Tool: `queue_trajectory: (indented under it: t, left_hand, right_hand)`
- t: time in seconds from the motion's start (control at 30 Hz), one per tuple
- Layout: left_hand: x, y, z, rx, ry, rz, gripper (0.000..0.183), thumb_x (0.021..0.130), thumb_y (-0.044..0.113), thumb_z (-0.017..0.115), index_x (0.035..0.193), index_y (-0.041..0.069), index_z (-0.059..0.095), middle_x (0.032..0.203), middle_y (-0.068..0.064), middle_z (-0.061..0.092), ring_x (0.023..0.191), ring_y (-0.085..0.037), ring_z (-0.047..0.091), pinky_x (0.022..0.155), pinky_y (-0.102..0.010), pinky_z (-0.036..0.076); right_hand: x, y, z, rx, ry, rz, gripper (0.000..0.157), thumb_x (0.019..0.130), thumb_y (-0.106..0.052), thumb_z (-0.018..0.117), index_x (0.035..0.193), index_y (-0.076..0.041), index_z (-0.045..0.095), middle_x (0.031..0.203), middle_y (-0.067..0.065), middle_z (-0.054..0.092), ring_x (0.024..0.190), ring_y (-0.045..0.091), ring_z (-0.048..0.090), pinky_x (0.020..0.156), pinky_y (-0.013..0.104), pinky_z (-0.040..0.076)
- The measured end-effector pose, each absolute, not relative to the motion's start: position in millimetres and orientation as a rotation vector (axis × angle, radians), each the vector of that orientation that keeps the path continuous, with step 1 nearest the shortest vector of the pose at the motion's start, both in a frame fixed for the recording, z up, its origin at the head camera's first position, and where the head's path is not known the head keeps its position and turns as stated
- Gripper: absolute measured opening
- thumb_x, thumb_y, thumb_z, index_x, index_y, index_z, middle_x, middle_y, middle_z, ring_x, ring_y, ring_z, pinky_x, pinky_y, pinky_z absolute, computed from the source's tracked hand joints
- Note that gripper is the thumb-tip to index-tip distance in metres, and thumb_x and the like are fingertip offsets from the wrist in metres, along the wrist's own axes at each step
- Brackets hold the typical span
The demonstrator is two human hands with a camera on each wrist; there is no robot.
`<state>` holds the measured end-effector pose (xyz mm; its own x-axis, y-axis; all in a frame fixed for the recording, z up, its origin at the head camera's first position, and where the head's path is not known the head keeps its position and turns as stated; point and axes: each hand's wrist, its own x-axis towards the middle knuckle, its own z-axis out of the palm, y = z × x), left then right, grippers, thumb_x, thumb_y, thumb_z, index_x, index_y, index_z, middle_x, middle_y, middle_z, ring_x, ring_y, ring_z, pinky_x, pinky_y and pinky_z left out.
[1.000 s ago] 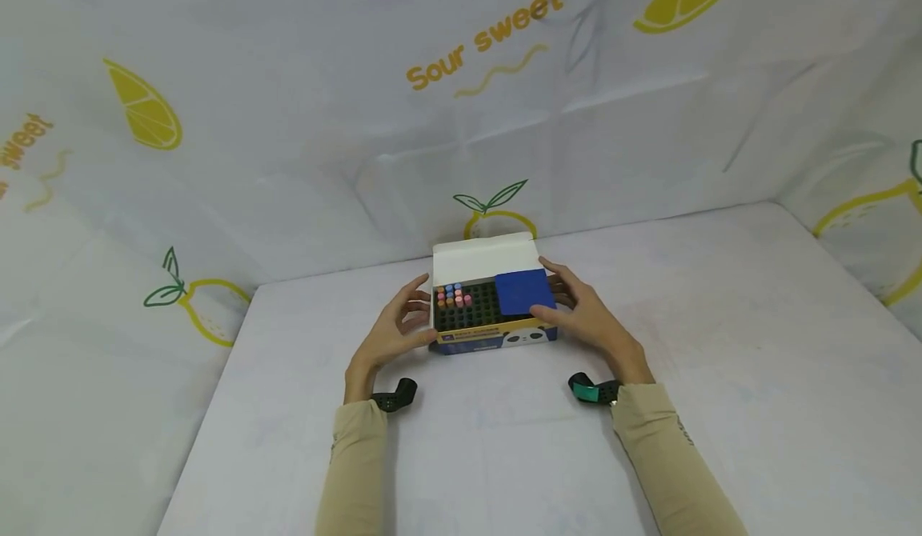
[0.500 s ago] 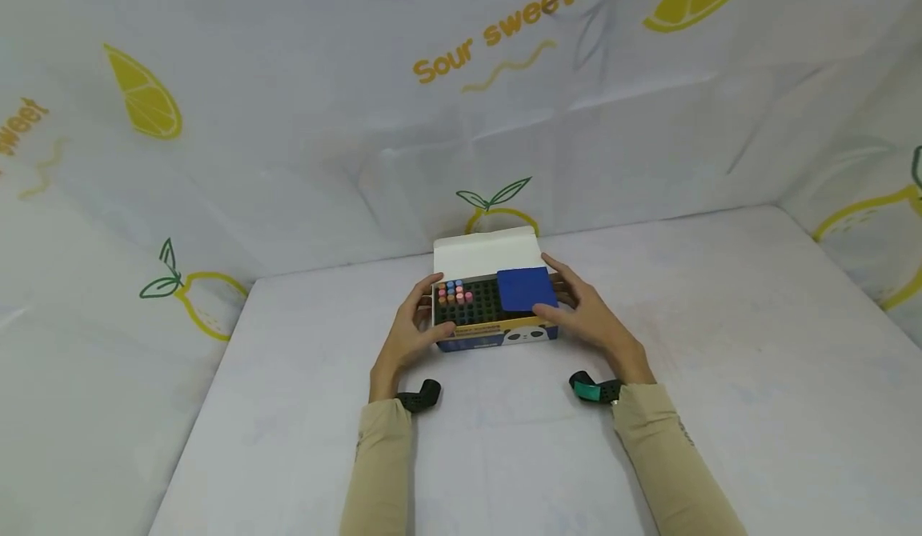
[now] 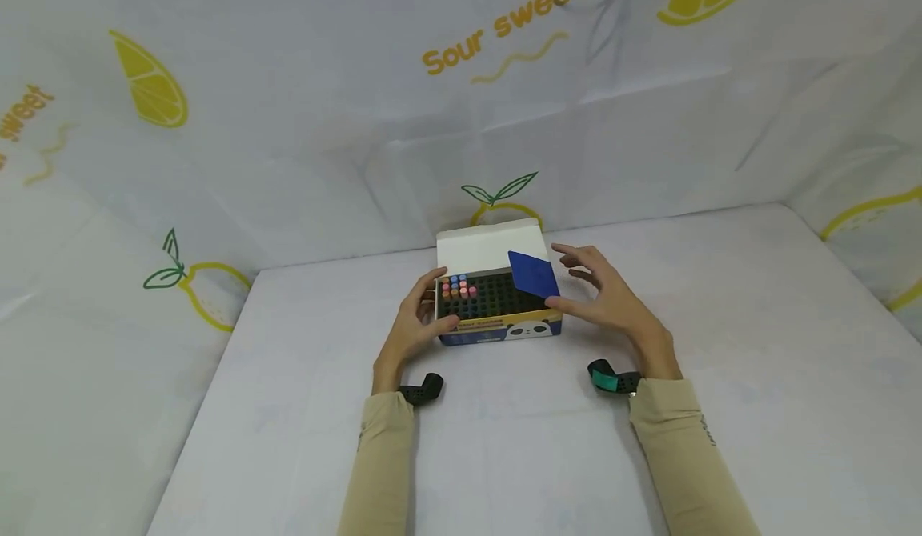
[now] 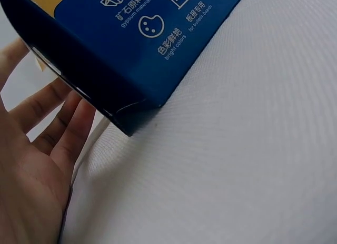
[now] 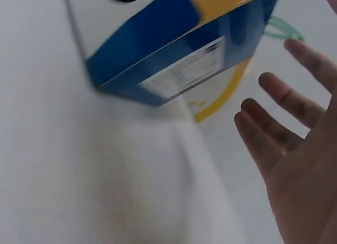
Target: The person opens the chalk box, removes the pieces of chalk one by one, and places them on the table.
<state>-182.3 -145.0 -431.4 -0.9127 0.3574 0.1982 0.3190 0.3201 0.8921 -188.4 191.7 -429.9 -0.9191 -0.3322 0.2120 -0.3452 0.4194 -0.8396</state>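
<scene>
A blue and yellow chalk box [image 3: 471, 333] with a panda print stands at the back of the table. Colored chalk sticks [image 3: 455, 286] fill some holes of its black insert at the left. Over the right end a blue flap [image 3: 535, 274] tilts up. My left hand [image 3: 412, 324] grips the box's left end, thumb at the front and fingers along the side; the left wrist view shows them beside the box's blue end [image 4: 137, 44]. Off the right end, my right hand [image 3: 612, 296] has spread fingers, its thumb by the flap's near corner; the right wrist view shows these fingers [image 5: 284, 133] apart from the box.
The box's white lid [image 3: 493, 248] stands raised at the back, close to the lemon-printed backdrop [image 3: 346, 144]. A white cloth covers the table [image 3: 504, 456]. Dark wrist cameras [image 3: 423, 390] sit at both wrists.
My left hand moved right onto the box's end. My right hand drew away to the right, its fingers leaving the box side, and the blue flap now tilts up.
</scene>
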Motion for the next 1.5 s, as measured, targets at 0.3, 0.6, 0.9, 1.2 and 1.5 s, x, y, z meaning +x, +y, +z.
queue_trajectory:
  t: [0.3, 0.6, 0.9, 1.2, 1.5]
  left_hand:
    - [-199.3, -156.3, -463.0, 0.662, 2.536, 1.748, 0.084, 0.085, 0.029, 0.081, 0.157, 0.016, 0.041, 0.135, -0.021, 0.058, 0.118, -0.032, 0.055, 0.105, -0.049, 0.047]
    - [-198.7, -154.8, -468.3, 0.674, 2.521, 1.719, 0.086, 0.083, 0.058, 0.078, 0.155, 0.028, 0.042, 0.135, -0.015, 0.059, 0.119, -0.025, 0.057, 0.105, -0.044, 0.049]
    - [-200.1, -154.8, -466.4, 0.633, 2.533, 1.712, 0.086, 0.081, 0.061, 0.078, 0.155, 0.034, 0.042, 0.134, -0.014, 0.059, 0.12, -0.028, 0.057, 0.106, -0.05, 0.05]
    - [-199.7, -158.7, -469.1, 0.648, 2.503, 1.715, 0.083, 0.085, 0.046, 0.081, 0.156, 0.028, 0.042, 0.142, -0.013, 0.054, 0.121, -0.027, 0.054, 0.108, -0.046, 0.047]
    - [-199.9, -157.0, -467.1, 0.644, 2.463, 1.736, 0.082, 0.087, 0.031, 0.08, 0.158, 0.024, 0.04, 0.148, -0.016, 0.05, 0.126, -0.032, 0.052, 0.112, -0.051, 0.043]
  right_hand:
    - [-210.8, 163.1, -363.5, 0.823, -2.968, 1.144, 0.094, 0.081, -0.047, 0.083, 0.158, -0.017, 0.039, 0.153, 0.016, 0.04, 0.145, 0.037, 0.034, 0.114, 0.072, 0.033]
    - [-215.4, 155.8, -361.3, 0.875, -3.048, 1.113, 0.076, 0.084, -0.046, 0.08, 0.149, -0.015, 0.053, 0.146, 0.017, 0.048, 0.136, 0.038, 0.044, 0.109, 0.068, 0.042]
    - [-210.7, 188.9, -337.1, 0.878, -3.012, 1.138, 0.073, 0.082, -0.036, 0.085, 0.144, -0.01, 0.055, 0.139, 0.016, 0.058, 0.13, 0.035, 0.052, 0.113, 0.063, 0.04]
    - [-202.3, 218.3, -334.2, 0.842, -3.155, 1.062, 0.106, 0.075, -0.038, 0.091, 0.16, -0.009, 0.034, 0.138, 0.015, 0.057, 0.136, 0.043, 0.046, 0.112, 0.065, 0.039]
    - [-199.0, 219.4, -348.2, 0.763, -3.263, 0.965, 0.082, 0.075, -0.04, 0.091, 0.143, -0.007, 0.06, 0.137, 0.014, 0.057, 0.131, 0.038, 0.044, 0.106, 0.064, 0.044]
